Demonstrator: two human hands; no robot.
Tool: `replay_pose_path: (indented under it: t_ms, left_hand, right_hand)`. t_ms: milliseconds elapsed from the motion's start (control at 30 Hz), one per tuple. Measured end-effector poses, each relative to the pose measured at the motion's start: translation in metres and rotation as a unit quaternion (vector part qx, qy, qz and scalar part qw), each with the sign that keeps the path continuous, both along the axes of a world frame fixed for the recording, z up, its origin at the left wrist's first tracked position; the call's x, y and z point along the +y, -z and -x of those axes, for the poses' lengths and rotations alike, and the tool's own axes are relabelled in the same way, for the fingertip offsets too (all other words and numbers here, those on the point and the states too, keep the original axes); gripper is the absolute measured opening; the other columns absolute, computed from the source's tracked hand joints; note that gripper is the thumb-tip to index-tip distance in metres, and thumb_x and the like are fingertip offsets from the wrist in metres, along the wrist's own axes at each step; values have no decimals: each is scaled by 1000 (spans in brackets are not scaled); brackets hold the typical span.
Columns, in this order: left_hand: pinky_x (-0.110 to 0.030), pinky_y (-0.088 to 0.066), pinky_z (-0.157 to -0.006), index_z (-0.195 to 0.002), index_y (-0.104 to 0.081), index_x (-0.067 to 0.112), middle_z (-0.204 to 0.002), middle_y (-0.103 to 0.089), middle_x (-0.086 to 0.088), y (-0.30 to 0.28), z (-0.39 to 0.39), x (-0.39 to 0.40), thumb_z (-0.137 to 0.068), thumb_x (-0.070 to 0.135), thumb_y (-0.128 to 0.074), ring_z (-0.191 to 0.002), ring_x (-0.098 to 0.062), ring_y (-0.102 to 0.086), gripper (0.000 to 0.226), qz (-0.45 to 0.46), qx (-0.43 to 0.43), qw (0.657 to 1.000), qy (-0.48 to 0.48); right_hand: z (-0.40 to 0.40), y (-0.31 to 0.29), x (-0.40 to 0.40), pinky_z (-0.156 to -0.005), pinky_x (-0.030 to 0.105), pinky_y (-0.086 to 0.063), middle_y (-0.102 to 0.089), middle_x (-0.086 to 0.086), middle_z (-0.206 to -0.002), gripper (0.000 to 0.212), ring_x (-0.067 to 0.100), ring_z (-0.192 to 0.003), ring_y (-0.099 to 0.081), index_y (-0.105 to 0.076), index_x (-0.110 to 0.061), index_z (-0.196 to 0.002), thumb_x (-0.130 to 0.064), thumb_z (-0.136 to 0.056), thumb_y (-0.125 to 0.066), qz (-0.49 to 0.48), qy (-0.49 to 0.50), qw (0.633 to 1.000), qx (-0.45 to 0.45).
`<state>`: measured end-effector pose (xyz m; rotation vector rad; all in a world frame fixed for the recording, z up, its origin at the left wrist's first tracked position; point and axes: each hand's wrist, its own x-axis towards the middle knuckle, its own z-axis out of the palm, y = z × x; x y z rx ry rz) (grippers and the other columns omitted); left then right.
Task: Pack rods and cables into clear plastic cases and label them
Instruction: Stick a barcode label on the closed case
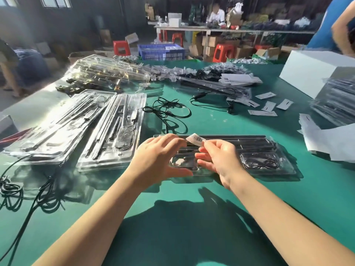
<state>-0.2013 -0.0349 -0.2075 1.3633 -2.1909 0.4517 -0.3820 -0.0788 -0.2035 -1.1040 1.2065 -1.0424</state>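
Green table: filled clear cases stacked at left. Left hand open, fingers relaxed, over the centre case. Right hand pinches a barcode label above it. White box at right; red stools behind.

sunlit green table, red stools behind.

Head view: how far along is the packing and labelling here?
Done: filled cases stacked at left. In hand: right hand pinches a barcode label over the packed case; left hand hovers open. Left: loose cables still unpacked.
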Motion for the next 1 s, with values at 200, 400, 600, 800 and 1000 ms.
replay_pose_path:
  t_ms: [200,400,600,800,1000]
  left_hand:
    - [-31,-49,-95,-121,-66,35,-125,-62,11,18,2,-2,-88,37,-65,-116,-12,-57,32,-142,54,988,35]
    - [-19,-41,-100,-111,-72,31,-120,-67,9,22,7,-9,-86,34,-69,-116,-4,-57,25,-153,128,979,50]
    - [-15,-52,-62,-74,-66,22,-73,-69,8,21,11,-8,-74,32,-79,-70,-3,-67,16,-140,445,884,-35]
    - [-10,-48,-56,-72,-68,32,-72,-69,17,22,19,-11,-75,35,-78,-62,1,-65,11,-98,472,875,-48]
    - [-19,-54,-60,-74,-70,33,-77,-68,14,28,19,-13,-74,46,-76,-68,-3,-67,14,-105,453,884,-38]
  right_hand:
    - [17,7,-16,-69,32,-59,-68,0,-70,15,14,-67,-69,-64,-12,-80,-21,-92,-62,52,49,997,31]
    - [13,5,-22,-61,25,-52,-70,-8,-65,22,8,-63,-65,-69,-21,-70,-39,-83,-70,175,56,972,144]
    - [10,24,-16,-57,13,-46,-69,-13,-66,19,-1,-60,-60,-71,-23,-73,-38,-84,-69,207,21,965,163]
    - [13,26,-13,-58,8,-44,-69,-16,-66,15,-2,-62,-61,-71,-23,-73,-31,-85,-70,239,1,958,160]
    - [17,26,-13,-63,10,-48,-70,-14,-70,14,0,-68,-63,-71,-24,-74,-32,-86,-70,237,-23,958,159]
